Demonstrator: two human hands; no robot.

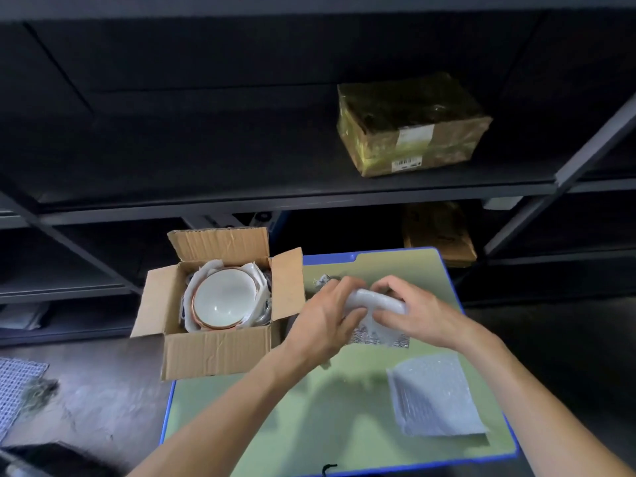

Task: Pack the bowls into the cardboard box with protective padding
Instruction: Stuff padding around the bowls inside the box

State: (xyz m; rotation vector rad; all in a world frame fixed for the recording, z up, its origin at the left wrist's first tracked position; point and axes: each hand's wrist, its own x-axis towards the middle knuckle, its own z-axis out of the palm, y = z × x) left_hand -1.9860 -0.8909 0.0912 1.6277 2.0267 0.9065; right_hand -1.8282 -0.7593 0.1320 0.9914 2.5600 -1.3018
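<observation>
An open cardboard box (213, 352) stands on the left edge of a green mat (337, 401). Inside it lies a white bowl (223, 297) with a copper rim, nested in white foam padding (192, 287). To the right of the box both my hands hold a rolled bundle of white foam wrap (378, 301) above a piece of bubble wrap (395, 340). My left hand (323, 311) grips the bundle's left end. My right hand (413, 308) grips its right end. What the bundle holds is hidden.
A folded sheet of bubble wrap (433, 397) lies on the mat's right side. Dark metal shelving (275, 197) rises behind, with a taped brown parcel (409, 125) on it and another parcel (440, 232) lower down. Dark floor lies to the left.
</observation>
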